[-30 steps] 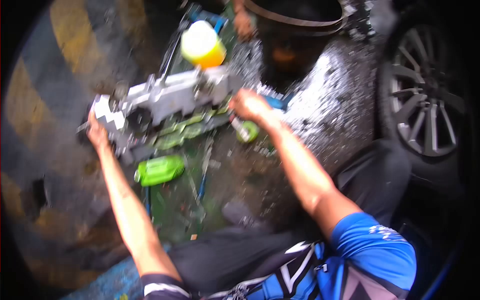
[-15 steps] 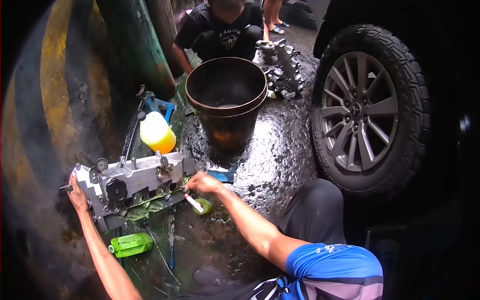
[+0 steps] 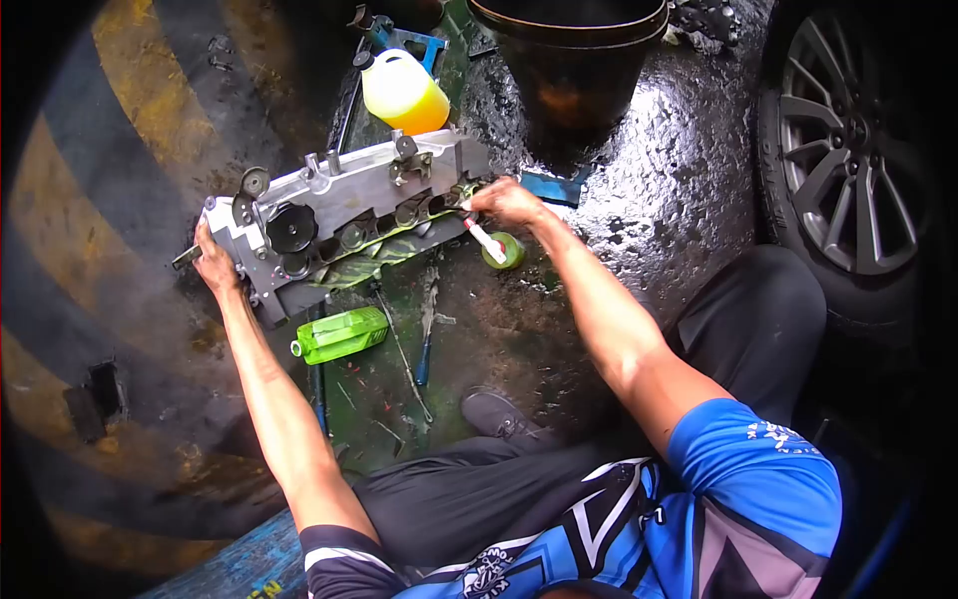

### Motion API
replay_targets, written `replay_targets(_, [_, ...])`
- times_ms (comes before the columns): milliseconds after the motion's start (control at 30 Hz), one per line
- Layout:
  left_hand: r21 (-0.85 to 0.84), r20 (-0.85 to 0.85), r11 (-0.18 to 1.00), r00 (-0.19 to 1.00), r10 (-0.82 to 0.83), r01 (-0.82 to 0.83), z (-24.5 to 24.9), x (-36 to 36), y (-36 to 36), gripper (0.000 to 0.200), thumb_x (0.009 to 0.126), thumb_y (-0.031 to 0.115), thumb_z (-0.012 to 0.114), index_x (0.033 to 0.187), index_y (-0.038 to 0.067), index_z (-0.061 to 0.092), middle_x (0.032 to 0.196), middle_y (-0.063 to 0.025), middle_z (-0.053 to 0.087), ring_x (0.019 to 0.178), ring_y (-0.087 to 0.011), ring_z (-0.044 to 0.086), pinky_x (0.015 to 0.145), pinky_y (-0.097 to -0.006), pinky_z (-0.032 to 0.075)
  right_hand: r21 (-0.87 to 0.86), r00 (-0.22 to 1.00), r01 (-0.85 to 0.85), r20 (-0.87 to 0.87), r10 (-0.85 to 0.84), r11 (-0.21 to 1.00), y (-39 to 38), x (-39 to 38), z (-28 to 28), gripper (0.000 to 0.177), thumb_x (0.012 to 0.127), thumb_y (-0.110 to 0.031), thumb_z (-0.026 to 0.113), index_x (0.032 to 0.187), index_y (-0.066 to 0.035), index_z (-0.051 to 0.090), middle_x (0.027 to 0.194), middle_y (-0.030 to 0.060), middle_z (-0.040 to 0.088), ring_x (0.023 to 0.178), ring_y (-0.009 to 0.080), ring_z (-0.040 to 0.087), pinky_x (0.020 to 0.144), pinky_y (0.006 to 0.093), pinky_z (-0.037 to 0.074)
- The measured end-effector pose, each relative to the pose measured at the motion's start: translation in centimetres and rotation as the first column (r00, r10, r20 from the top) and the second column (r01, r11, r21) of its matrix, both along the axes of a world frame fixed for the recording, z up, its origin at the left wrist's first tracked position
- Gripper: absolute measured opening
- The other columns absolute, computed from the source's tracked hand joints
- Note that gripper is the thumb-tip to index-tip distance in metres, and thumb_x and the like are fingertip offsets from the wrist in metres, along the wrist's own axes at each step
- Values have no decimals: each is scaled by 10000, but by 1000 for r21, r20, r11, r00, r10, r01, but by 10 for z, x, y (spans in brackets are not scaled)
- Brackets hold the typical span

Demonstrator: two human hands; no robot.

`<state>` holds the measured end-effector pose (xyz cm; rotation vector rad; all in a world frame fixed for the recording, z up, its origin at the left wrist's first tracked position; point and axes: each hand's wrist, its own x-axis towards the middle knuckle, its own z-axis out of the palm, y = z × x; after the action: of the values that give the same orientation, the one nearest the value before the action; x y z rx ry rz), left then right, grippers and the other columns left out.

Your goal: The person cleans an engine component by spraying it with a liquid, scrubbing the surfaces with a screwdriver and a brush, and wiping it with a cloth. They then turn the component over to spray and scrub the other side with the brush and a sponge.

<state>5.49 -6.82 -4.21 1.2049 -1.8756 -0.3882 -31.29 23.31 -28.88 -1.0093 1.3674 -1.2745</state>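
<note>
A long grey metal engine part (image 3: 344, 185) with a round black cap (image 3: 292, 229) lies tilted over the wet floor. My left hand (image 3: 217, 262) grips its left end, with fingers around the edge. At the right end, my right hand (image 3: 507, 203) has its fingers closed on a brush with a white and red handle (image 3: 483, 238); its tip is hidden against the part. A small round green container (image 3: 507, 252) sits just below the brush handle. Below the part lies a bright green bottle (image 3: 342, 334).
A yellow jug (image 3: 404, 92) stands behind the part, near a dark bucket (image 3: 574, 75). A car wheel (image 3: 848, 140) is at the right. Long tools, one a blue-handled screwdriver (image 3: 424, 359), lie on the floor. A blue metal piece (image 3: 554, 188) sits beyond my right hand.
The view has tilted down, so the scene sits higher and farther right, and the person beyond the bucket is out of view. Both hands keep their places on the part and brush.
</note>
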Motion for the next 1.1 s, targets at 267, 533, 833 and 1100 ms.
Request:
replay_targets(267, [266,-139,960,982,126,-85,6,-6,18,446,1029,355,457,1330,82,641,1247,-85,685,1061,-199,666,906,-356,530,-11,998,69,-2,-69,998,-9,4,7,182,876,-229,711,930,-86,808,634,18,594,566,96,505,531,291,390])
replay_targets(533, [179,-134,983,990,52,-27,-5,10,0,444,1034,383,473,1330,103,648,1153,-99,703,953,-210,692,812,-388,563,36,901,105,-426,-80,994,-26,22,11,191,857,-246,711,974,-126,803,985,109,766,954,258,735,888,370,557])
replay_targets(833, [268,-218,961,968,128,-67,18,-29,42,480,1008,385,506,1283,24,662,1221,-100,686,1040,-211,643,922,-358,501,235,789,76,-609,85,969,-18,23,82,222,857,-287,662,883,-92,764,943,167,742,947,363,711,880,467,554])
replay_targets(1100, [154,-114,986,991,74,-56,19,-28,40,502,1014,426,487,1302,53,662,1234,-101,692,1086,-207,646,951,-368,494,153,726,97,-687,35,984,-19,31,65,227,875,-291,637,830,-101,753,881,190,727,897,356,715,833,487,557])
